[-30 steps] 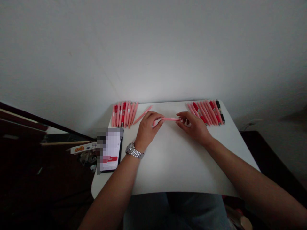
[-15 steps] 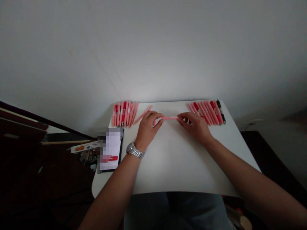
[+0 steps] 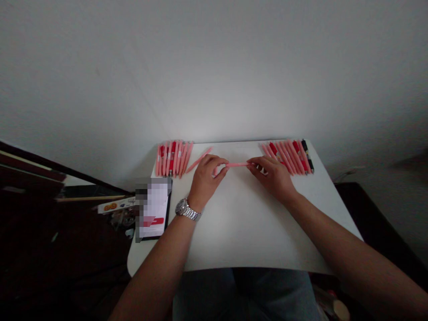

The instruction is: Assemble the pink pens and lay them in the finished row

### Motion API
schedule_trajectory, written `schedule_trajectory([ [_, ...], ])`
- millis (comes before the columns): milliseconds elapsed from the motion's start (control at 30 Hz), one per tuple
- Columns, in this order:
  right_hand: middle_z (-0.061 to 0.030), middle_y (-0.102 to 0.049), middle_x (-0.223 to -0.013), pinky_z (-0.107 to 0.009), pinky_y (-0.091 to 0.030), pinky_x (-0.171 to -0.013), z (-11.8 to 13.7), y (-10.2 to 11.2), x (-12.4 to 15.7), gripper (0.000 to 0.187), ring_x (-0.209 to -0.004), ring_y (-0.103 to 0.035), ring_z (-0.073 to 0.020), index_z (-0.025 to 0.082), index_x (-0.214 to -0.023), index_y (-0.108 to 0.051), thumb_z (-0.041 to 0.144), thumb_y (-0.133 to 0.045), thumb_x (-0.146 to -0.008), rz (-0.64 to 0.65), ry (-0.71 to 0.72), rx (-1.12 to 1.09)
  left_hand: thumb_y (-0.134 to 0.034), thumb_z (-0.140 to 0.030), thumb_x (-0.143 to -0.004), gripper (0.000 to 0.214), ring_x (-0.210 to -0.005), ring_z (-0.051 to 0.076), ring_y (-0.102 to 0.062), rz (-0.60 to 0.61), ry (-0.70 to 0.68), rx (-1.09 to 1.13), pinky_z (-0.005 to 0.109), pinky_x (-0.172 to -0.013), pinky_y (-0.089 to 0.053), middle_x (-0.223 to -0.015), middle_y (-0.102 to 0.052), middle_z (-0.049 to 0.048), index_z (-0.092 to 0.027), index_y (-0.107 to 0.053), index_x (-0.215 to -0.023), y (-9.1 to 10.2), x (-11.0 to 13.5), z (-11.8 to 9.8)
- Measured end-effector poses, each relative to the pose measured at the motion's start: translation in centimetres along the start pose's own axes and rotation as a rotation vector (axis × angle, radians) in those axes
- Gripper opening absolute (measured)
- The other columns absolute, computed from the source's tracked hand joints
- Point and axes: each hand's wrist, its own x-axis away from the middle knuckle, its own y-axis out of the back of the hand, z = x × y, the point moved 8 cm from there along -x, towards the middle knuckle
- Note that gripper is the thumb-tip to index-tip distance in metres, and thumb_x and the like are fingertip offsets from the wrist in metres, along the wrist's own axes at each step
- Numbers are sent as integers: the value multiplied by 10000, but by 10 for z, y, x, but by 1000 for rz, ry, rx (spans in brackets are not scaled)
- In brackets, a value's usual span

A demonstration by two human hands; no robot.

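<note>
A pink pen (image 3: 237, 165) lies level between my two hands, above the middle of the white table. My left hand (image 3: 207, 178) pinches its left end between thumb and fingers, and my right hand (image 3: 271, 177) pinches the right end. Behind my left hand another pink pen (image 3: 199, 159) rests at a slant, partly covered by the fingers. To the left is a row of pink and red pens (image 3: 174, 158). On the right a second row of pink, red and black pens (image 3: 290, 157) fans out, its near left part hidden by my right hand.
A tablet or large phone (image 3: 157, 207) with a lit, partly blurred screen lies at the left edge of the white table (image 3: 247, 232). The wall (image 3: 217, 89) rises right behind the table. Dark clutter (image 3: 122, 218) sits beyond the left edge.
</note>
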Motion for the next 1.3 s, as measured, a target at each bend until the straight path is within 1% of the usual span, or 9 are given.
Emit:
schedule_trajectory([
  [67, -53, -705, -868, -291, -494, -643, 1, 1, 0, 197, -726, -639, -173, 213, -1074, -708, 345, -577, -1010, -4, 7, 7, -666, -159, -915, 178, -876, 157, -606, -21, -3, 17, 333, -878, -529, -991, -644, 31, -215, -678, -1084, 2, 0, 0],
  [200, -53, -705, -864, -290, -485, -648, 1, 2, 0, 170, -735, -645, -177, 206, -1062, -709, 314, -590, -1004, -1, 20, 36, -591, -144, -945, 222, -921, 157, -623, -126, 46, 40, 322, -874, -534, -1022, -649, 43, -213, -646, -1149, 14, 1, 5],
  [300, -56, -710, -873, -302, -486, -682, 1, 3, 0, 170, -763, -654, -189, 211, -1056, -711, 311, -582, -1009, -6, 48, 104, -567, -148, -952, 195, -900, 160, -622, -199, 115, -2, 330, -865, -531, -1015, -653, 50, -208, -654, -1115, 22, 3, 15],
  [433, -65, -720, -897, -315, -480, -715, 4, 2, 1, 186, -810, -662, -207, 211, -1057, -714, 313, -563, -1019, -5, 102, 211, -534, -90, -922, 226, -898, 164, -626, -235, 163, -33, 325, -852, -535, -995, -658, 49, -202, -660, -1073, 25, 5, 25],
  [600, -71, -718, -903, -324, -470, -719, 6, 2, 0, 207, -831, -658, -221, 199, -1061, -720, 311, -549, -1025, 5, 127, 302, -513, -30, -875, 280, -902, 167, -629, -227, 193, -58, 323, -850, -539, -988, -655, 46, -202, -660, -1041, 24, 6, 31],
  [767, -73, -720, -919, -330, -468, -726, 6, 1, 1, 212, -841, -653, -225, 202, -1097, -716, 307, -546, -1026, 13, 135, 333, -528, -33, -867, 266, -881, 168, -635, -206, 214, -83, 323, -841, -538, -979, -659, 45, -200, -661, -1026, 21, 7, 32],
  [1100, -80, -742, -949, -340, -469, -752, 2, 1, 1, 205, -867, -662, -236, 204, -1087, -713, 314, -553, -1022, 9, 115, 358, -553, -52, -877, 225, -858, 172, -627, -165, 232, -117, 333, -840, -531, -986, -656, 51, -191, -659, -1019, 18, 8, 32],
  [1200, -75, -744, -948, -336, -466, -737, 3, 1, 1, 205, -857, -663, -233, 204, -1084, -711, 315, -549, -1025, 6, 111, 367, -565, -63, -889, 208, -907, 184, -629, -141, 223, -123, 346, -866, -532, -1015, -656, 56, -194, -663, -1017, 16, 7, 30],
  [1300, -71, -745, -952, -331, -466, -739, 4, 1, 0, 201, -866, -663, -231, 206, -1078, -709, 316, -549, -1026, 11, 103, 371, -606, -114, -906, 170, -1004, 213, -613, -90, 194, -172, 381, -939, -514, -1043, -643, 60, -209, -682, -1024, 12, 6, 25],
])
